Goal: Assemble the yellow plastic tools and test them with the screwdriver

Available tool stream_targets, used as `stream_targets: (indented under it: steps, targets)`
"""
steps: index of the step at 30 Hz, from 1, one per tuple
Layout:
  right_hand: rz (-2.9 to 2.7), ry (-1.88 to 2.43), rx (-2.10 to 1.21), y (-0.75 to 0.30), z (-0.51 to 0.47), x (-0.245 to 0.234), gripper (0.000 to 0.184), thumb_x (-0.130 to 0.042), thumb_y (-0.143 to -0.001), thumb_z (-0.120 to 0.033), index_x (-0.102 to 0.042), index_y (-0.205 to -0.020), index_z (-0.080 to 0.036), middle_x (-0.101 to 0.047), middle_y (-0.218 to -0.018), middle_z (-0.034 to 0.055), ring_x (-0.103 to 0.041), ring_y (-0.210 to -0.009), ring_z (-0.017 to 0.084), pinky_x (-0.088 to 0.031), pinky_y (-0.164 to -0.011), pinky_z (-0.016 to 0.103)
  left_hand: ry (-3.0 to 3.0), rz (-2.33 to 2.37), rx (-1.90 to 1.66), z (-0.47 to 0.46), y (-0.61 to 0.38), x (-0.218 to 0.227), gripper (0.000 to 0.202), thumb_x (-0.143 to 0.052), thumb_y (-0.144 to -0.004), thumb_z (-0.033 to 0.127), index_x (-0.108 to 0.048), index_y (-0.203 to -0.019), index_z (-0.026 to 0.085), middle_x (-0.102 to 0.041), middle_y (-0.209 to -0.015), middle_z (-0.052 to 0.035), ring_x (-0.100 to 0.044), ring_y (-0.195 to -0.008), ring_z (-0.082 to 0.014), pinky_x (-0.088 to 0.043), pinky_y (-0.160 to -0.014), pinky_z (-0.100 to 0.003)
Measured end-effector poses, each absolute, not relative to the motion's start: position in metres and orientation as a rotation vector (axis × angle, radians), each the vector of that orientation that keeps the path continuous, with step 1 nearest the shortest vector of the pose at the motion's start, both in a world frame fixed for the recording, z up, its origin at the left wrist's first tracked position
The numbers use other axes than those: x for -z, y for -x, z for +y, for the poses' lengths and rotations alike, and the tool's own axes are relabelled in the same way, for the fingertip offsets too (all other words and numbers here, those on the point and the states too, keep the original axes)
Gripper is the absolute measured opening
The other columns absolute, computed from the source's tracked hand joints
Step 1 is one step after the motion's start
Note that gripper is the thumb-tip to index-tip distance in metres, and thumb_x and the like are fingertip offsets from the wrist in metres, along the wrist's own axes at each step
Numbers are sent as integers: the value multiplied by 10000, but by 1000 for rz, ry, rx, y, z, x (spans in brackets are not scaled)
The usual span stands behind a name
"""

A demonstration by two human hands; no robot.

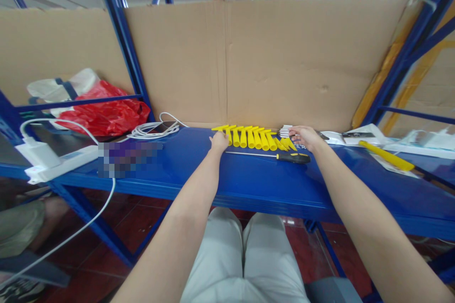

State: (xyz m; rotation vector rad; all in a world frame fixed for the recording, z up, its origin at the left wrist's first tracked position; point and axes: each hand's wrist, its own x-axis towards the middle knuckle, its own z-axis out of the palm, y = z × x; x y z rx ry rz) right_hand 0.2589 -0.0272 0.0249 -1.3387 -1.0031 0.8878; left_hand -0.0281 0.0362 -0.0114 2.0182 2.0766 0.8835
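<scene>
Several yellow plastic tube-shaped parts with flat, pointed tops (251,137) stand side by side in a row on the blue shelf. At the left end of this row, my left hand (219,142) is closed around the last yellow part, which its fingers partly hide. My right hand (307,138) is beyond the row's right end, fingers stretched out and apart from the thumb. Its fingertips reach a small stack of white pieces (285,131). Small flat yellow pieces (284,144) lie just left of it. A long screwdriver with a black and yellow handle (293,157) lies in front of the row.
On the left are a power strip (67,163), a coiled white cable (151,130) and a red plastic bag (106,111). A yellow-handled tool (387,156) lies right, by white packets (364,136). Cardboard (284,61) walls the back. Another person's leg (21,225) shows lower left.
</scene>
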Motion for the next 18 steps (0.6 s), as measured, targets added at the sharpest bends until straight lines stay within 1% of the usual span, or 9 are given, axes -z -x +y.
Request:
stream_targets:
  steps: [3, 5, 9, 12, 15, 18]
  targets:
    - [-1013, 1340, -884, -260, -26, -24, 72, -657, -795, -95, -621, -751, -140, -602, -595, 11, -487, -436, 69, -382, -416, 178, -1965, 2095, -916, 38, 30, 12, 316, -471, -907, 190, -716, -1107, 193, -631, -1332, -124, -586, -1241, -225, -385, -1109, -380]
    - [-1017, 1339, -883, -261, -25, -24, 67, -663, -789, -98, -623, -756, -139, -602, -594, 11, -489, -436, 70, -384, -415, 178, -1927, 2107, -915, 39, 31, 12, 334, -489, -885, 155, -704, -1138, 194, -637, -1324, -121, -598, -1227, -209, -418, -1074, -330]
    - [-1014, 1342, -877, -260, -25, -24, 66, -641, -801, -88, -621, -760, -136, -599, -595, 8, -487, -432, 66, -380, -409, 174, -1897, 2092, -921, 39, 31, 10, 360, -510, -855, 91, -696, -1146, 192, -676, -1269, -102, -601, -1229, -201, -410, -1071, -307]
    - [-1021, 1352, -875, -260, -25, -23, 68, -647, -801, -97, -617, -755, -136, -599, -597, 7, -485, -434, 62, -379, -412, 170, -1876, 2086, -923, 38, 31, 10, 340, -523, -843, 75, -704, -1108, 187, -679, -1261, -106, -602, -1229, -207, -400, -1079, -327]
    - [-1038, 1361, -869, -260, -24, -22, 72, -665, -789, -104, -618, -745, -138, -596, -591, 6, -484, -435, 63, -381, -420, 172, -1851, 2095, -927, 38, 31, 10, 323, -530, -829, 75, -716, -1061, 203, -699, -1224, -103, -612, -1214, -225, -387, -1091, -372]
    - [-1054, 1349, -860, -261, -23, -21, 74, -674, -778, -103, -623, -739, -140, -603, -594, 10, -488, -442, 65, -382, -420, 169, -1824, 2099, -951, 41, 32, 12, 320, -519, -850, 111, -705, -1081, 230, -702, -1224, -89, -602, -1225, -237, -376, -1103, -418]
